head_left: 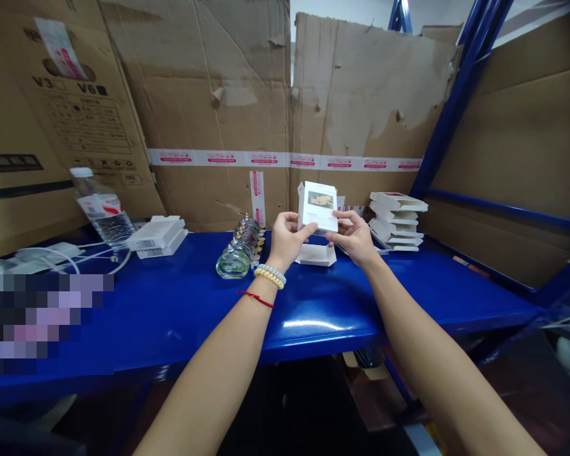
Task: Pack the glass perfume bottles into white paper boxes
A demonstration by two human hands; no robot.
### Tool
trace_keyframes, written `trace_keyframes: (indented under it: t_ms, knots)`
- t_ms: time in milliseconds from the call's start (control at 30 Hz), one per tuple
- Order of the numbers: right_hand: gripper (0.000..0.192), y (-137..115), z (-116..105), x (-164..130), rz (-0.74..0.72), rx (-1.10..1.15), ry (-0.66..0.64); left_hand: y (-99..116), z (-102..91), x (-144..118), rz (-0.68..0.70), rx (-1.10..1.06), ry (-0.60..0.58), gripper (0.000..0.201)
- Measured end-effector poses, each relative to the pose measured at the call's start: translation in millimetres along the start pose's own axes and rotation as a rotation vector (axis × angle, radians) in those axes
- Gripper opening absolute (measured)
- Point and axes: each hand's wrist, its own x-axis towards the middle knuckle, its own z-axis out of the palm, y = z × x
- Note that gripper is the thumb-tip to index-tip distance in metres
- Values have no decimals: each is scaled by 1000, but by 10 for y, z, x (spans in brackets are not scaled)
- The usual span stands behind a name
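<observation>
Blue shelf point(190, 316), cardbd walls point(185, 107) w/ tape strip point(275, 158).

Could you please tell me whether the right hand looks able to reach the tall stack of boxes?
Probably yes: nothing visible blocks the way to the stack, though the right hand is occupied holding the white box.

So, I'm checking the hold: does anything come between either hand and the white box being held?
Nothing visible does: the left hand and right hand each touch the white box directly, one on either side. The stack of boxes sits off to the right, not between them.
</observation>
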Motion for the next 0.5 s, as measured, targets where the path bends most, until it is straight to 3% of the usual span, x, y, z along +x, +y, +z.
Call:
trace_keyframes:
  t_ms: [100,200,267,400,500]
  knots:
    - [60,2,-19,-5,17,-24,-27,26,-35,4,-107,-7,-64,68]
    - [64,-3,-23,-11,37,-39,-76,75,-55,-3,-172,-51,-169,48]
    - [69,-9,-33,-10,49,-32,-100,109,-60,-3,-196,-81,-172,38]
    - [71,-1,-97,14,114,-180,19,122,-69,38,-166,-125,18,32]
    - [48,53,-141,23,263,-685,150,67,-83,98,-84,-79,203,36]
